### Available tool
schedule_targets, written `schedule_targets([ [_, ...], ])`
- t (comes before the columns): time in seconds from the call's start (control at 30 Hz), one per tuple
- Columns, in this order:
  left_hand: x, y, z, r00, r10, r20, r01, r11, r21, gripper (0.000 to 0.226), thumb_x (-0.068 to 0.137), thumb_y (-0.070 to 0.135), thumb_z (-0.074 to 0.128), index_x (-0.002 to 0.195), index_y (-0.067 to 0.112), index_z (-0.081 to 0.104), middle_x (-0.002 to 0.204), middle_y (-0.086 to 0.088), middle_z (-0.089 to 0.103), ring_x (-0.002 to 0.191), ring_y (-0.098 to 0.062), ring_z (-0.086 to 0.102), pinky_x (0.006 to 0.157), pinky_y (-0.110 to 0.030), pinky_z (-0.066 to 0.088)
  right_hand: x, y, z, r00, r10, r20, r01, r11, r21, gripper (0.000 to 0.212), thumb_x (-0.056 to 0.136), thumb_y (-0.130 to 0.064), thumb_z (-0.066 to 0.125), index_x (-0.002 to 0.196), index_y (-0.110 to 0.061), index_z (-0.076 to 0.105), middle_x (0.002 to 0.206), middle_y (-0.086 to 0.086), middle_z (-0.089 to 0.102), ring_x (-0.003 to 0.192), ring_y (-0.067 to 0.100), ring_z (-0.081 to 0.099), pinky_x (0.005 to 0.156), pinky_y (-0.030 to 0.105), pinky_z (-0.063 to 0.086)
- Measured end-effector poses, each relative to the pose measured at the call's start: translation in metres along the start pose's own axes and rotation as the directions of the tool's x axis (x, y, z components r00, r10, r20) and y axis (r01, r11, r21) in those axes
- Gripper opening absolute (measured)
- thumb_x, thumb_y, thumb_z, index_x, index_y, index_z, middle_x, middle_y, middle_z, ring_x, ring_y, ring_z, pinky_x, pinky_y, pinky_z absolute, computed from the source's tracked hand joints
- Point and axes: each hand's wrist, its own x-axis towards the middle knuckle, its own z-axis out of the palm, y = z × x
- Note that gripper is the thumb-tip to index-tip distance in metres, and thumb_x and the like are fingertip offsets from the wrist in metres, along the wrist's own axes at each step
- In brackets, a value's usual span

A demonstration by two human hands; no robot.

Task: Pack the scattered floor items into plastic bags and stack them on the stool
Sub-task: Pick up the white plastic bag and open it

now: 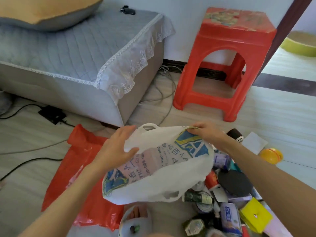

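white bag [164, 183]: held up at centre frame, mouth spread wide toward the camera; blue print is seen through the plastic; nothing is made out inside.
left hand [118, 147]: thumb and fingers are pinched on the far-left rim of the bag, so that side of the mouth is kept pulled out.
right hand [205, 132]: fingers are curled on the far-right rim, near the blue print; the opening is stretched between the two grips, judged ready for loading.
scattered items [227, 199]: piled on the floor at lower right, just beside and partly under the bag; cans, a dark round lid, a yellow box [254, 217], a blue-white packet and a yellow ball [271, 155] are counted; none is judged packed yet.
red bag [80, 170]: laid flat on the floor at left of centre, partly under the white bag, kept in reach as a spare.
stool [227, 60]: red plastic, upper right against the wall, top bare of bags; well apart from the pile.
floor [25, 151]: pale planks, cables run across at left.
room: grey quilted sofa [51, 48] with lace trim at upper left; doorway at far right.
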Motion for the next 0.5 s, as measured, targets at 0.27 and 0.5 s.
schedule_targets([
  [0.27,0.049,-0.015,0.086,0.997,-0.02,-0.072,0.036,0.973,0.229,0.043,0.082,0.04,0.063,0.12,0.021,0.056,0.115,-0.005,0.059,0.104,-0.029,0.056,0.074,-0.035,0.044,0.068,0.005,0.047,0.986,-0.126,0.111,0.137,0.985,-0.103,0.02,0.091,-0.008,0.053,0.101,-0.013,0.069,0.085,-0.001,0.067,0.057,-0.007,0.059,0.061,0.008,0.047],
  [0.5,0.077,-0.042,0.058,0.89,-0.258,-0.377,0.285,0.959,0.015,0.014,0.084,0.013,0.055,0.095,0.011,0.064,0.095,-0.019,0.066,0.088,-0.041,0.059,0.071,-0.04,0.043,0.099,0.014,0.059,0.994,-0.106,0.007,0.102,0.937,-0.333,0.049,0.078,-0.03,0.071,0.122,-0.017,0.055,0.105,-0.004,0.055,0.095,0.012,0.052,0.086,0.031,0.043],
])
